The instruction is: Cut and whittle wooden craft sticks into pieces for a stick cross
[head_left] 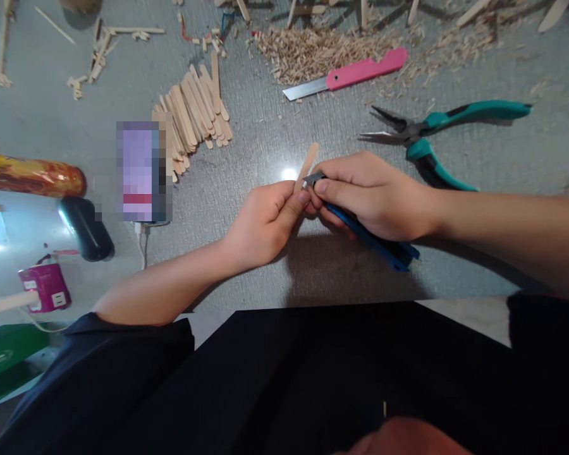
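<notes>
Between the fingers of my left hand (pixel 265 221) is a wooden craft stick (pixel 307 165), its rounded free end pointing up and away from me. My right hand (pixel 374 196) is closed around a long blue tool with a grey metal head (pixel 384 246); its exact kind is hidden by my fingers. The tool's head meets the stick near my left thumb, where a small white bit shows. Above my hands lie a pink-handled knife (pixel 365 69) with its blade out and teal-handled needle-nose pliers (pixel 422 129) with parted jaws.
Loose craft sticks (pixel 194 107) lie fanned beside a blurred phone (pixel 140 170) on a cable. Wood shavings (pixel 303 50) are heaped at the back. At left are a shiny orange packet (pixel 33 174), a dark oval case (pixel 86 229), a purple plug adapter (pixel 45 287) and small stick pieces (pixel 99 54).
</notes>
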{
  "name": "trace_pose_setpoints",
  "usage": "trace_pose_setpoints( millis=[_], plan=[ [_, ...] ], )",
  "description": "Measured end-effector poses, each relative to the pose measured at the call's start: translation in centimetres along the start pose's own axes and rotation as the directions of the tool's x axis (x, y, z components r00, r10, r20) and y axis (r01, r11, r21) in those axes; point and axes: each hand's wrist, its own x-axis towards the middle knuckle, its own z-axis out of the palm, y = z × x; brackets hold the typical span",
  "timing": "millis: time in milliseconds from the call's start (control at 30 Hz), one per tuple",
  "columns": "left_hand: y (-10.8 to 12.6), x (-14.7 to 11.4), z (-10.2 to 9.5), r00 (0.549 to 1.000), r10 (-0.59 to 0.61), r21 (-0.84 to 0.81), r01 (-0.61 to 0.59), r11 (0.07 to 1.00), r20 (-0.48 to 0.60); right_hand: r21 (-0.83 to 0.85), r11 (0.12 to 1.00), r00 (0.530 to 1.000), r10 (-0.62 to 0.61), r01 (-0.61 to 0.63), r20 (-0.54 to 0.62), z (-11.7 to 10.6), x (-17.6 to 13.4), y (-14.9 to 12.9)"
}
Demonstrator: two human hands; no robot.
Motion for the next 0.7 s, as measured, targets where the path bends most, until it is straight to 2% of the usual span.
trace_pose_setpoints(
  millis=[167, 267, 367, 533, 700],
  plan=[
    [0.32, -0.07, 0.00, 1.000, -0.006, 0.138, 0.005, 0.990, 0.011, -0.071, 0.994, 0.995, 0.075, -0.079, -0.060, 0.40, -0.34, -0.54],
    [0.58, -0.04, -0.12, 0.997, -0.025, 0.201, 0.011, 0.979, 0.068, -0.143, 0.980, 0.990, 0.128, -0.136, -0.067, 0.54, -0.58, -0.75],
    [0.87, -0.02, -0.35, 0.991, -0.047, 0.214, 0.019, 0.977, 0.125, -0.122, 0.982, 0.989, 0.141, -0.146, -0.042, 0.58, -0.67, -0.85],
    [0.94, -0.13, -0.66, 0.988, -0.062, 0.138, 0.042, 0.990, 0.142, -0.040, 0.995, 0.996, 0.093, -0.093, 0.006, 0.48, -0.70, -0.68],
    [0.39, 0.17, -0.68, 0.989, -0.038, -0.075, 0.049, 0.996, 0.141, 0.073, 0.995, 0.998, 0.063, -0.065, 0.030, 0.11, -0.55, 0.07]
  ],
)
